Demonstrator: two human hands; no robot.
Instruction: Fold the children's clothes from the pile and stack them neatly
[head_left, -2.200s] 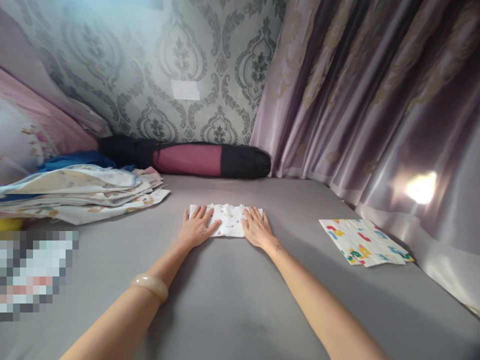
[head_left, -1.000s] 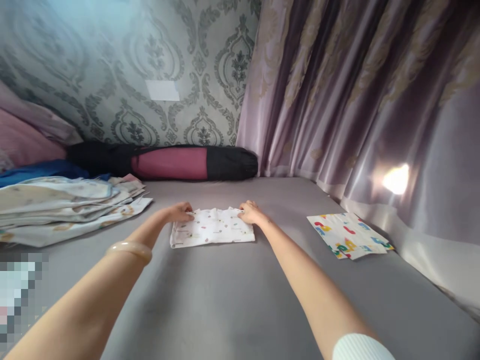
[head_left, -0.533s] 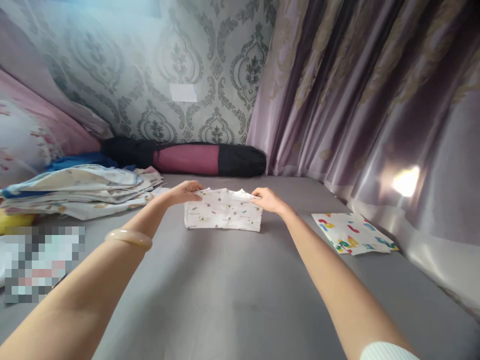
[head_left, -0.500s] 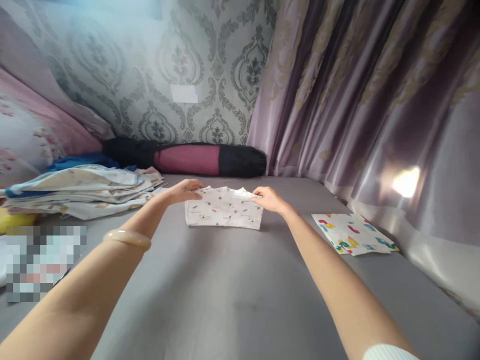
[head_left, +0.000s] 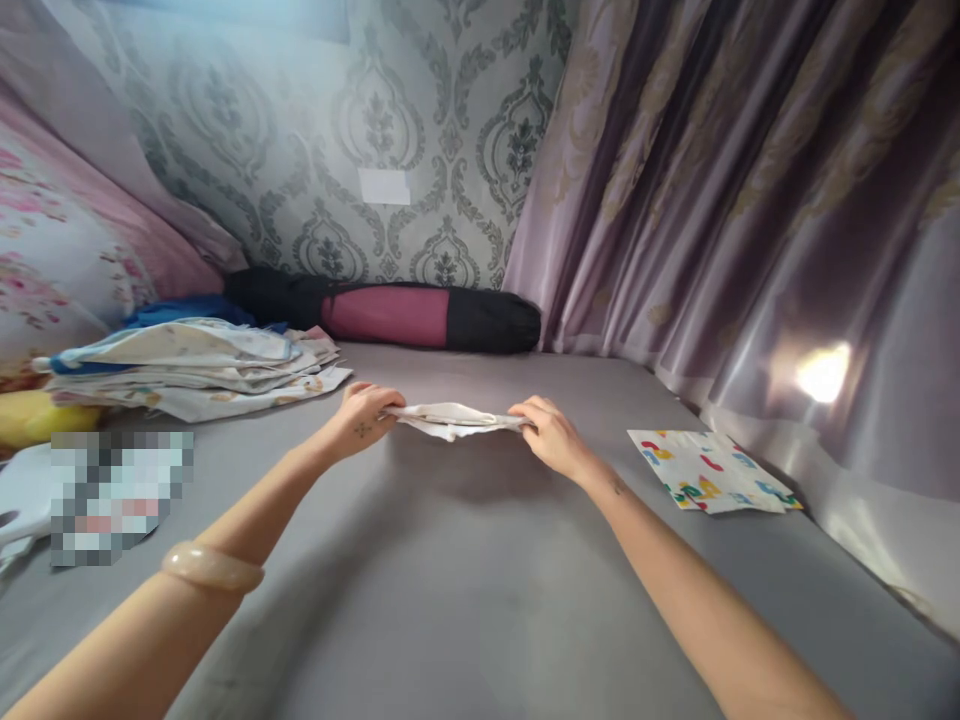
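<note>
A white garment, folded into a strip, is stretched between my two hands above the grey bed sheet. My left hand pinches its left end, and my right hand grips its right end. Seen nearly edge-on, the cloth shows its fold layers, with a small point hanging at the middle; its printed face is mostly hidden. A pale bangle circles my left forearm. The garment's shadow falls on the sheet below.
To the left lies a pile of cloths, with a yellow item and a blurred-out object nearer. A folded cloth with colourful shapes rests at right. A black and maroon roll lines the wall; curtains hang at right.
The garment has tipped from an upright printed panel to a thin edge-on strip. Both hands have come slightly nearer and still hold its ends. The view has shifted a little left.
</note>
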